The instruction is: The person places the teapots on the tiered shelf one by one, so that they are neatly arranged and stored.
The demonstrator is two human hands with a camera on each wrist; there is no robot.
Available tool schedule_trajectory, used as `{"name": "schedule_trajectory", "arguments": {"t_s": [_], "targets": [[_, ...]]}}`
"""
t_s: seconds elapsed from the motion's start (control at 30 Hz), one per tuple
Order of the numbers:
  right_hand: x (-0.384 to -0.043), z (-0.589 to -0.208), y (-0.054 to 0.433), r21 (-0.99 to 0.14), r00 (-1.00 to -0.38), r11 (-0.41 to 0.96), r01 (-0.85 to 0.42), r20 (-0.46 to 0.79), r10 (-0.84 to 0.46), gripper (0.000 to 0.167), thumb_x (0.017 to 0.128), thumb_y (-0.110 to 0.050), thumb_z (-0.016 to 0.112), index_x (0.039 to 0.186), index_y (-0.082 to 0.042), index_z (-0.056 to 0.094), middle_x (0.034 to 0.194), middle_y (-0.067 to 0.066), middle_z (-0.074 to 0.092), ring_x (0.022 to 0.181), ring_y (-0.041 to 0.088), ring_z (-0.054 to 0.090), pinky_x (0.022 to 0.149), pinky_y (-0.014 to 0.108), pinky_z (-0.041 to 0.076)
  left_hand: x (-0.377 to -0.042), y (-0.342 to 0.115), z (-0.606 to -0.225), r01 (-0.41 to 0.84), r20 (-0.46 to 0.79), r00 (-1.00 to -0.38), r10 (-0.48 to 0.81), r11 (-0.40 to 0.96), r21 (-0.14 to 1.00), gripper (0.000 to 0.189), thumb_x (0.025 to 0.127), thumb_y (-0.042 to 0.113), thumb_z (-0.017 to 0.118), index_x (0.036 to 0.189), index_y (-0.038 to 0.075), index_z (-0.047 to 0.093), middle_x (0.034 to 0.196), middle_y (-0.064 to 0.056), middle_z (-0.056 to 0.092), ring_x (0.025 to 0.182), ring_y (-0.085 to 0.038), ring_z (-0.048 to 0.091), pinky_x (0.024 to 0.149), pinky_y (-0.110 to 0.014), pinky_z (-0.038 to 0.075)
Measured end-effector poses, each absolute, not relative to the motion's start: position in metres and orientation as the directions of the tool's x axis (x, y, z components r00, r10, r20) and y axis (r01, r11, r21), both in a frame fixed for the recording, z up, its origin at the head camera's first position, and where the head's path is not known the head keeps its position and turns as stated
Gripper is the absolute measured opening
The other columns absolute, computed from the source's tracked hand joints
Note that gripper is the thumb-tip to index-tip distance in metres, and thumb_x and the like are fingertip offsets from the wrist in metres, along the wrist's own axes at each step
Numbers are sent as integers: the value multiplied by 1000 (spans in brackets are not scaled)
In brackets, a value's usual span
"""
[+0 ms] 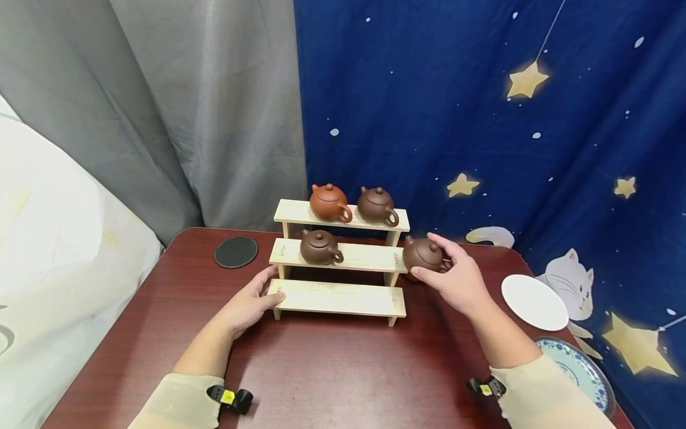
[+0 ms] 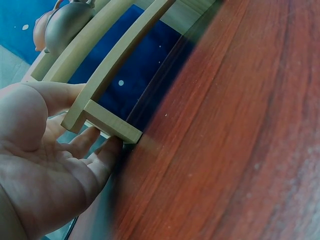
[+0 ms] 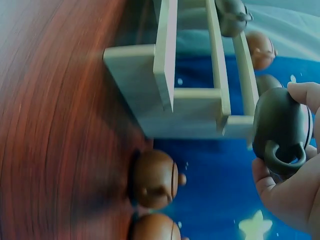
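Note:
A three-step wooden display rack (image 1: 337, 297) stands on the table. My left hand (image 1: 249, 305) grips the left end of its lowest step, thumb on top and fingers round the side by the leg. In my right hand (image 1: 462, 279), thumb and fingers hold a dark brown teapot (image 1: 420, 255) by its body, off the right end of the middle step, handle toward the palm. Another dark brown teapot (image 1: 317, 248) sits on the left of that step. On the top step are a reddish-orange teapot (image 1: 327, 204) and a dark brown one (image 1: 375, 207).
Beside the rack's right end, the right wrist view shows an orange-brown teapot (image 3: 154, 179) and a second one (image 3: 154, 231) on the table. A black round mat (image 1: 236, 252) lies at the left. A white plate (image 1: 535, 302) and a blue-patterned plate (image 1: 601, 376) are at the right edge.

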State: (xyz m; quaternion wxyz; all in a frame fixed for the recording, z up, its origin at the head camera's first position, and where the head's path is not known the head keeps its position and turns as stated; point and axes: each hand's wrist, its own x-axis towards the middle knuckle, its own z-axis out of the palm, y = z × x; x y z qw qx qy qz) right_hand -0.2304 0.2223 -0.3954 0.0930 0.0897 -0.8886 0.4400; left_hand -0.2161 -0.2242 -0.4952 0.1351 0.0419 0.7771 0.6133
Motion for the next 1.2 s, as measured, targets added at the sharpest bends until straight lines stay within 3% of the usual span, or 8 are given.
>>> {"name": "schedule_trajectory", "arguments": {"t_s": [0.33, 0.6, 0.83, 1.0, 1.2], "targets": [[-245, -399, 182, -842, -967, 479, -248, 185, -175, 82, 86, -29, 91, 159, -24, 53, 144, 10, 67, 122, 26, 70, 91, 20, 57, -216, -224, -495, -110, -167, -960, 226, 245, 963, 83, 107, 19, 66, 172, 11, 16, 175, -19, 30, 154, -30, 40, 101, -15, 47], [-257, -401, 159, -828, -967, 506, -243, 163, -198, 83, 83, -37, 93, 156, -27, 55, 141, 4, 70, 127, 25, 70, 102, 42, 57, -216, -224, -494, -96, -154, -961, 232, 242, 965, 83, 107, 19, 66, 172, 10, 16, 175, -20, 29, 155, -32, 39, 101, -14, 45], [-264, -406, 148, -801, -970, 552, -230, 147, -192, 83, 81, -43, 93, 154, -35, 56, 145, 1, 68, 124, 24, 71, 94, 44, 59, -216, -224, -494, -91, -149, -960, 239, 238, 967, 82, 106, 18, 66, 172, 9, 17, 174, -21, 30, 155, -32, 38, 99, -11, 45], [-266, -408, 141, -788, -968, 564, -245, 164, -190, 83, 81, -45, 92, 154, -34, 56, 145, 1, 68, 129, 24, 68, 106, 48, 55, -216, -225, -494, -88, -147, -960, 238, 242, 966, 83, 106, 18, 67, 171, 9, 17, 175, -20, 28, 156, -32, 36, 99, -10, 43], [-268, -410, 135, -814, -961, 517, -265, 180, -210, 83, 83, -41, 93, 156, -29, 55, 150, 3, 64, 133, 26, 65, 111, 49, 53, -216, -225, -494, -92, -152, -961, 232, 253, 963, 83, 106, 20, 68, 171, 10, 18, 176, -18, 26, 160, -31, 31, 107, -14, 42]]}}
